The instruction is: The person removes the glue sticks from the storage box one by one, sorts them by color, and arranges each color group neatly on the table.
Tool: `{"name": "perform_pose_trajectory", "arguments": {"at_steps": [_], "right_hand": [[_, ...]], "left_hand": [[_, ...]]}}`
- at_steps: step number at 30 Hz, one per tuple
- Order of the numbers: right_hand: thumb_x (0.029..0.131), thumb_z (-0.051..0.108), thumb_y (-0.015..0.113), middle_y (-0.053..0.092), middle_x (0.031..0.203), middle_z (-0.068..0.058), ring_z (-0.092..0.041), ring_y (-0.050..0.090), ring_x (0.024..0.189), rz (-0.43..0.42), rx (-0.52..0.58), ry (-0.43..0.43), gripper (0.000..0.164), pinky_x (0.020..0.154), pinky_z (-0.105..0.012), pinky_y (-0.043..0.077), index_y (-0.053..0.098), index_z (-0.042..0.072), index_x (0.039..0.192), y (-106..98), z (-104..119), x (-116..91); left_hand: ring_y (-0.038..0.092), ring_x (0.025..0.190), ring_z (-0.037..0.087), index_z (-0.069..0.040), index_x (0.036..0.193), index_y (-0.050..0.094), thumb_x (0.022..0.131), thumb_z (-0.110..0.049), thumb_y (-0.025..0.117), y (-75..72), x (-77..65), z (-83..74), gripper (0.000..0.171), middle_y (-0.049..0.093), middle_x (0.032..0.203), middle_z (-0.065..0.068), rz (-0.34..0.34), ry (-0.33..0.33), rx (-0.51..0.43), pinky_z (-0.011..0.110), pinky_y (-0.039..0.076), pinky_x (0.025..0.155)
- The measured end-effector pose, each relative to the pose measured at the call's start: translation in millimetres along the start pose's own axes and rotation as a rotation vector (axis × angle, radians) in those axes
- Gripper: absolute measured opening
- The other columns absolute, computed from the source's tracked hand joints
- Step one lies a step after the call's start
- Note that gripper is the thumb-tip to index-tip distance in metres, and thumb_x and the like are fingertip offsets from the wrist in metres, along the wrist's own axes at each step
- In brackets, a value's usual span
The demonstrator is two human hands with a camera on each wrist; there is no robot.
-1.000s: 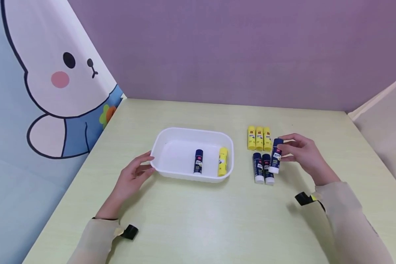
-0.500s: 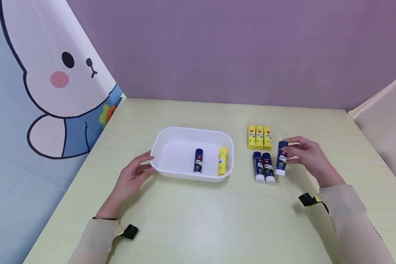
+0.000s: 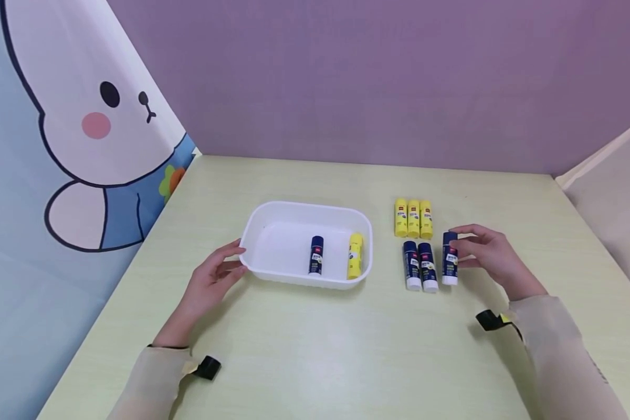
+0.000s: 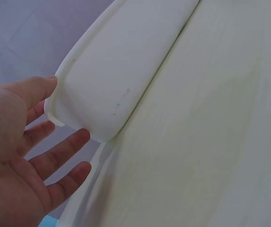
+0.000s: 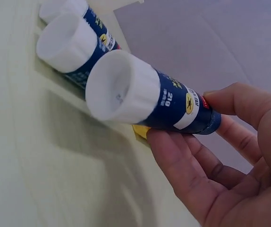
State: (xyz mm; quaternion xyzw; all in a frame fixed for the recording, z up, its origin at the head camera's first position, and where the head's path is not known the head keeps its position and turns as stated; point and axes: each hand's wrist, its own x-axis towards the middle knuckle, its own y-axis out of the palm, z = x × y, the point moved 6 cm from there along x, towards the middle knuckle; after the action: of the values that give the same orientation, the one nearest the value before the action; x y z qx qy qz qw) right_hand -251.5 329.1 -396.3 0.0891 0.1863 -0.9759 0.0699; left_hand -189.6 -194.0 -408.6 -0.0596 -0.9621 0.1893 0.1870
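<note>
My right hand [image 3: 485,256] pinches a navy glue stick [image 3: 450,258] between thumb and fingers. In the right wrist view this glue stick [image 5: 140,97] is raised off the table, its white end toward the camera. Left of it two navy glue sticks [image 3: 412,265] lie side by side. Behind those is a row of three yellow glue sticks [image 3: 413,219]. My left hand [image 3: 210,283] touches the left end of a white plastic tray [image 3: 278,279], its fingers loosely spread in the left wrist view. Inside the tray lie one navy glue stick [image 3: 316,255] and one yellow glue stick [image 3: 354,256].
The pale wooden table [image 3: 346,350] runs back to a purple wall panel [image 3: 373,81]. A cartoon rabbit drape [image 3: 94,175] hangs along the left side, and a pale panel [image 3: 614,198] stands at the right.
My right hand has moved the navy glue stick right and toward me, away from the two beside it, and lowered it. The left hand and tray have stayed put.
</note>
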Motion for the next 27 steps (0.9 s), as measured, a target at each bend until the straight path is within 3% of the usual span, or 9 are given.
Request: {"name": "perform_pose_trajectory", "arguments": {"at_steps": [9, 19, 27], "right_hand": [[0.098, 0.014, 0.062, 0.065, 0.102, 0.001, -0.014, 0.066, 0.079, 0.022, -0.036, 0.058, 0.038, 0.072, -0.038, 0.062, 0.053, -0.003, 0.131, 5, -12, 3], [0.100, 0.018, 0.060, 0.065, 0.114, -0.018, -0.015, 0.068, 0.084, 0.092, -0.110, 0.088, 0.050, 0.074, -0.036, 0.061, 0.044, -0.007, 0.140, 11, -18, 7], [0.099, 0.017, 0.062, 0.068, 0.102, -0.010, -0.016, 0.067, 0.082, 0.125, -0.098, 0.108, 0.051, 0.074, -0.035, 0.061, 0.044, -0.011, 0.138, 13, -21, 12]], "left_hand": [[0.064, 0.108, 0.040, 0.003, 0.129, 0.058, 0.093, 0.007, 0.063, 0.9, -0.3, 4.3, 0.037, 0.046, 0.148, 0.021, 0.011, -0.048, 0.000, 0.016, 0.052, 0.087], [0.063, 0.109, 0.041, 0.002, 0.130, 0.058, 0.093, 0.008, 0.064, 1.1, -0.1, 6.8, 0.038, 0.046, 0.148, 0.020, 0.011, -0.051, 0.005, 0.016, 0.052, 0.087], [0.062, 0.109, 0.043, 0.004, 0.130, 0.057, 0.093, 0.008, 0.063, 0.9, 0.7, 5.9, 0.038, 0.045, 0.149, 0.021, 0.019, -0.035, -0.017, 0.016, 0.052, 0.087]]}}
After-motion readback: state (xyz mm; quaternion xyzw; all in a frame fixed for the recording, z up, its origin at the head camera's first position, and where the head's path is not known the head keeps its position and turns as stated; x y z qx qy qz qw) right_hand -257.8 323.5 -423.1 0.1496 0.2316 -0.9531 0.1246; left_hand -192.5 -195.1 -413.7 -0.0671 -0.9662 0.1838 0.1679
